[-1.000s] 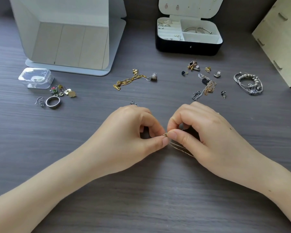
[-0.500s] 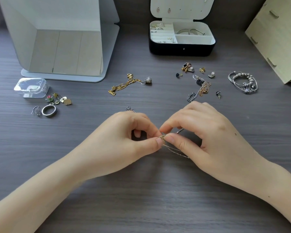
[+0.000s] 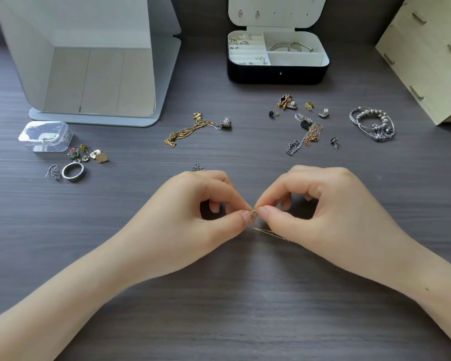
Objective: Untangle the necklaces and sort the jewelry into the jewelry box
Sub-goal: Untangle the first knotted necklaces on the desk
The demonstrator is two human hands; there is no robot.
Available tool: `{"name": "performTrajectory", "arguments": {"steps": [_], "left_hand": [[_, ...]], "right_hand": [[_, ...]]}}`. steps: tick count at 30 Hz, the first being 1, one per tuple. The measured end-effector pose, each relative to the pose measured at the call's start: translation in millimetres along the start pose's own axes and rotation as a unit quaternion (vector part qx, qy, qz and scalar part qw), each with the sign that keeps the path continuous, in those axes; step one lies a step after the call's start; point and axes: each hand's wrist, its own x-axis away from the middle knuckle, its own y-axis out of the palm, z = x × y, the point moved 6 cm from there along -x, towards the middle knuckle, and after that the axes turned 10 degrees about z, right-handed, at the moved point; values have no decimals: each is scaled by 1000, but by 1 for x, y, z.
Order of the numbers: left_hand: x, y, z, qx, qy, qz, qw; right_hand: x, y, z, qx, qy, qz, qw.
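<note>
My left hand (image 3: 193, 220) and my right hand (image 3: 331, 214) meet at the table's middle, each pinching a thin gold necklace chain (image 3: 267, 231) between thumb and forefinger. The chain trails under my right hand. The black jewelry box (image 3: 277, 71) stands open at the back, with rings and bangles in its white compartments. A tangled gold necklace with a silver charm (image 3: 193, 130) lies left of centre. A tangle of silver and rose chains (image 3: 306, 132) lies to the right, with several earrings around it.
A beaded silver bracelet pile (image 3: 374, 123) lies far right. At left sit a clear plastic case (image 3: 46, 135), small charms (image 3: 89, 155), a silver ring (image 3: 73, 171) and a hook earring (image 3: 53, 172). A white stand (image 3: 89, 61) and a wooden box (image 3: 427, 53) flank the back.
The view has tilted down a little, so the table items sit lower in frame. Both hands stay pinched on the thin chain, fingertips working closer together.
</note>
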Motion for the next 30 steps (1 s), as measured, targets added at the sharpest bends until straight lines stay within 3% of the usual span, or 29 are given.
{"name": "performTrajectory", "arguments": {"steps": [15,23,30], "left_hand": [[0,1,4,-10,26,10,1000],[1,0,8,-20,29,15,999],[1,-1,5,-9,4,14,1000]], "right_hand": [[1,-2,-5,11,-20,-7,1000],[0,1,-1,-71,61,-33,995],[-2,2,9,-199,156,-30,967]]}}
